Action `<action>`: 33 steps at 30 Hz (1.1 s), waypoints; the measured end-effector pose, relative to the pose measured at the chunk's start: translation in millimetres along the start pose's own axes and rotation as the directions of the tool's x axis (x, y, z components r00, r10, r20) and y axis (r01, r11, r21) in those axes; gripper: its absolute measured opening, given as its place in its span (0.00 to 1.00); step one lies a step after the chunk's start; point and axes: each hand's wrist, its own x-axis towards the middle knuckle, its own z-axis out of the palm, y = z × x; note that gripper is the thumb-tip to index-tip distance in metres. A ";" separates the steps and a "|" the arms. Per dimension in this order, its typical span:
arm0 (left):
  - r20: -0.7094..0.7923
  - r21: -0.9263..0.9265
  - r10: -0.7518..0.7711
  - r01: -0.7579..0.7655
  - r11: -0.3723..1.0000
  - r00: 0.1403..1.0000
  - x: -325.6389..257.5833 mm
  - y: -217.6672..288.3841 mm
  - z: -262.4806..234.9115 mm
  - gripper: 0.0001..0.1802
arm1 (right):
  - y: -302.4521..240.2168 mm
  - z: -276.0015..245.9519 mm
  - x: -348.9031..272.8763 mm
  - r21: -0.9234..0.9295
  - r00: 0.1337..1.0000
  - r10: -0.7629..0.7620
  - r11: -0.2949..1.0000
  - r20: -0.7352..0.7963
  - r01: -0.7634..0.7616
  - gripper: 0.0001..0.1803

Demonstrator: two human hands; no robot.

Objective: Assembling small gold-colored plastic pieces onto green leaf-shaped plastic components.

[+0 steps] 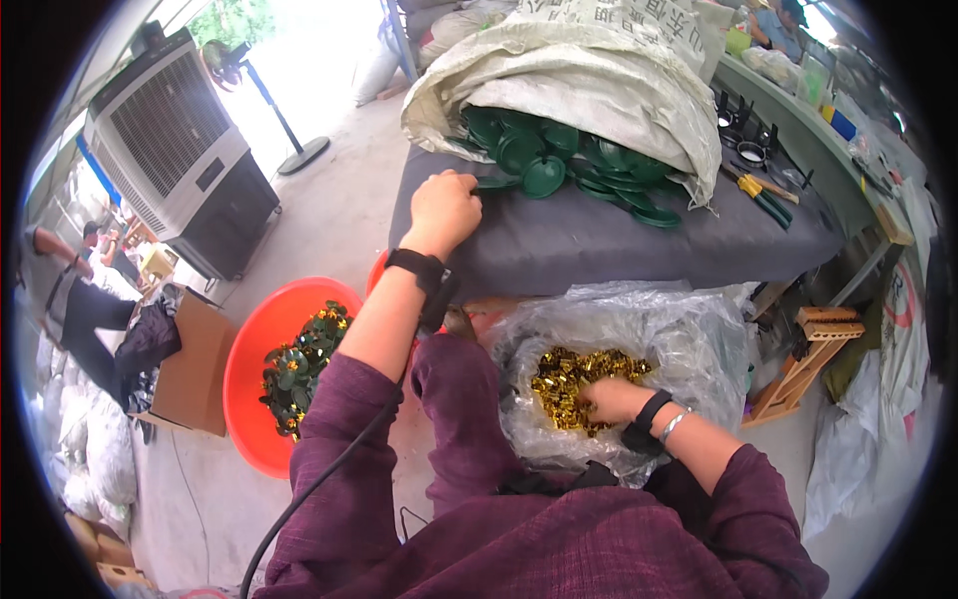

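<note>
While your left hand (442, 210) stretches forward, curled into a loose fist on a green disc (496, 183) at the grey table's (579, 245) edge, your right hand (611, 398) digs palm-down into gold pieces (564, 379) inside a clear plastic bag (689, 349); whether it grips any, you cannot tell. More discs spill from a white sack (599, 75). An orange basin (254, 359) sits on the concrete floor (329, 215).

Glossy green plastic discs (559, 165), shiny gold bits (569, 384), perhaps metal, crinkly clear plastic bag (689, 349), woven sack (599, 80).
</note>
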 end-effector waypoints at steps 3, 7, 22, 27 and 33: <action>0.019 0.001 0.077 -0.077 0.997 0.997 2.5 -11.5 -8.3 0.11 | 0.6 -31.3 -10.5 0.634 0.982 0.031 0.768 -0.184 0.095 0.23; 0.028 -0.112 0.142 -0.138 0.984 0.989 -1.5 -5.2 -28.0 0.08 | 2.1 -59.2 -17.1 0.953 0.981 0.073 0.260 -0.179 0.155 0.20; 0.313 -0.880 -0.143 0.343 0.328 0.939 -148.2 91.3 -27.1 0.07 | -89.5 -110.1 -39.7 0.727 0.725 0.109 0.232 -0.680 0.647 0.17; 0.326 -0.896 -0.091 0.338 0.289 0.941 -164.3 108.8 -21.0 0.08 | -98.9 -111.4 -42.7 0.689 0.691 0.141 0.352 -0.709 0.634 0.17; 0.153 -0.861 -0.091 0.178 0.476 0.984 -167.9 118.7 -15.6 0.06 | -104.3 -112.9 -48.1 0.127 0.487 -0.100 0.902 -0.868 0.412 0.17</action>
